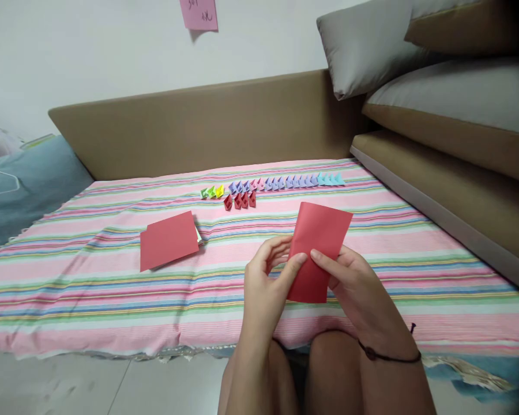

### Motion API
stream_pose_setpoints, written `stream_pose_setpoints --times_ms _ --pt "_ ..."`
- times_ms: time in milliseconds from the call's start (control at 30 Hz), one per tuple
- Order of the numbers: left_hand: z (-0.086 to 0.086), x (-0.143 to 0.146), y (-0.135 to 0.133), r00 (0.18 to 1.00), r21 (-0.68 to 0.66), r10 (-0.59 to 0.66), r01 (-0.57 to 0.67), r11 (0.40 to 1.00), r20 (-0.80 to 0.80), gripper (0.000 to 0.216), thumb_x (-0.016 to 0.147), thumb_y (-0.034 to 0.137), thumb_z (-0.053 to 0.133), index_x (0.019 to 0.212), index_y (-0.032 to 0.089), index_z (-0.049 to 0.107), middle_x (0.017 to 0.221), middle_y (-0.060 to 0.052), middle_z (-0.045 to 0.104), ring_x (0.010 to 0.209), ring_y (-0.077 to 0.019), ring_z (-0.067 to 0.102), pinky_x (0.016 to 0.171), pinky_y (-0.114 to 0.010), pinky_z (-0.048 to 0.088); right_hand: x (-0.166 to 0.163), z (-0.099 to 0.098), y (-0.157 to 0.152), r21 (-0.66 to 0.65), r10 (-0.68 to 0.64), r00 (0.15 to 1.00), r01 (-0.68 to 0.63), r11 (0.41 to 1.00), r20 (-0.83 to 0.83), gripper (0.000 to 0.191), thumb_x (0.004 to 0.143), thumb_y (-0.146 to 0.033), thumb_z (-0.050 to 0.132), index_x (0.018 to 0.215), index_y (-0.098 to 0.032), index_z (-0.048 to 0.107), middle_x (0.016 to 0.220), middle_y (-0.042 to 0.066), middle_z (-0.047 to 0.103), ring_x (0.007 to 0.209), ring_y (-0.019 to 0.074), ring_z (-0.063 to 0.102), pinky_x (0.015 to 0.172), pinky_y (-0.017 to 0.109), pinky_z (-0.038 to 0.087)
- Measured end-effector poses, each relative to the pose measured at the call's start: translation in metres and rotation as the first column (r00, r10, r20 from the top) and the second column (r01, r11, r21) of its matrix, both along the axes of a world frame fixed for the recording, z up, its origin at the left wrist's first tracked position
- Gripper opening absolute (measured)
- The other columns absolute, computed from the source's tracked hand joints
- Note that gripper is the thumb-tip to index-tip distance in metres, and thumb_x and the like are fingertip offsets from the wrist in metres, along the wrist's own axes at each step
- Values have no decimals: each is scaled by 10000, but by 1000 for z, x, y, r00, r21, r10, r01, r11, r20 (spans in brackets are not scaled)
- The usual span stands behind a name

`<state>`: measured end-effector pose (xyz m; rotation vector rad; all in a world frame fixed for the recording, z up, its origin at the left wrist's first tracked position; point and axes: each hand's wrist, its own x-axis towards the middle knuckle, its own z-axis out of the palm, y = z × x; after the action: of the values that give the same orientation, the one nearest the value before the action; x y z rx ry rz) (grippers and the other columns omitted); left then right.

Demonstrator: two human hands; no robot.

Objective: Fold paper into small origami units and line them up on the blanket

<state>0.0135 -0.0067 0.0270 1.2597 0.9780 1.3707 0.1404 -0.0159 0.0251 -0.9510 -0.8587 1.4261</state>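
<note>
A folded sheet of red paper (318, 233) is held up in front of me, above the striped cloth. My left hand (270, 271) grips its left edge, thumb on the front and fingers behind. From the right side my right hand (348, 268) pinches it, with the thumb pressed on the front face; its other fingers are partly hidden behind the paper. To the left lie red sheets of paper (168, 242), with a pale corner showing from under them. Farther back stands a long row of small folded paper pieces (303, 181) in several colours, with dark red folded pieces (244, 200) before it.
The striped cloth (112, 311) covers a low bed-like surface with a brown backrest (211, 127) behind. Grey and brown cushions (454, 109) are stacked at the right. Blue fabric (26, 184) lies at the left. A pink note (199, 14) hangs on the wall.
</note>
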Motion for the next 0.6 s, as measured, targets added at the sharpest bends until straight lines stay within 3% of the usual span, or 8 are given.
stream_pose_setpoints --times_ms 133,200,233,300,367,400,500,600 --pt "-6 0 2 999 -48 32 -33 998 -23 189 795 295 633 931 172 679 911 -76 725 873 -213 672 781 -302 512 -1 -7 5 53 -62 993 57 997 97 368 733 -386 697 1015 -158 638 958 95 712 799 212 664 711 336 537" --pt "-9 -3 3 983 6 97 -97 995 -157 171 815 286 605 922 190 697 890 -61 729 836 -209 672 757 -304 506 -1 -10 8 155 -232 951 203 967 206 459 728 -355 700 1136 -181 578 1045 101 677 874 219 651 765 367 533" --pt "-10 -4 3 957 63 145 -133 989 -251 162 828 275 587 912 204 704 892 -53 730 832 -208 667 761 -310 498 0 -11 9 254 -358 888 290 923 287 524 723 -331 703 1203 -204 537 1118 103 643 941 227 632 800 386 524" --pt "-11 -7 5 865 211 249 -171 962 -435 165 847 239 554 887 231 714 899 -42 729 840 -210 648 781 -331 473 2 -12 11 520 -592 667 342 783 452 586 715 -263 702 1265 -255 501 1266 100 549 1104 250 550 909 440 468" --pt "-12 -9 5 770 337 316 -139 931 -554 185 844 191 545 880 245 718 895 -43 726 854 -220 620 788 -350 448 3 -11 13 717 -706 442 180 674 553 473 724 -209 685 1181 -277 584 1329 76 503 1226 276 437 1012 490 365" --pt "-13 -9 6 736 377 329 -108 920 -591 196 840 173 544 886 250 718 884 -45 722 855 -225 606 782 -354 439 4 -11 14 756 -723 372 81 650 582 360 738 -197 671 1087 -279 639 1313 61 524 1241 281 411 1031 499 332" --pt "-14 -10 6 671 417 356 -76 906 -651 186 837 183 552 886 253 717 829 -55 694 820 -225 571 748 -351 418 2 -13 15 741 -691 311 -71 667 652 87 791 -214 627 830 -273 679 1066 26 663 1069 249 519 998 482 338" --pt "-14 -11 7 632 432 392 -99 897 -669 138 825 218 581 832 252 715 787 -54 662 790 -216 560 747 -350 400 0 -12 13 665 -613 307 -100 740 728 83 813 -223 606 752 -260 648 813 -21 683 842 191 580 975 464 303"
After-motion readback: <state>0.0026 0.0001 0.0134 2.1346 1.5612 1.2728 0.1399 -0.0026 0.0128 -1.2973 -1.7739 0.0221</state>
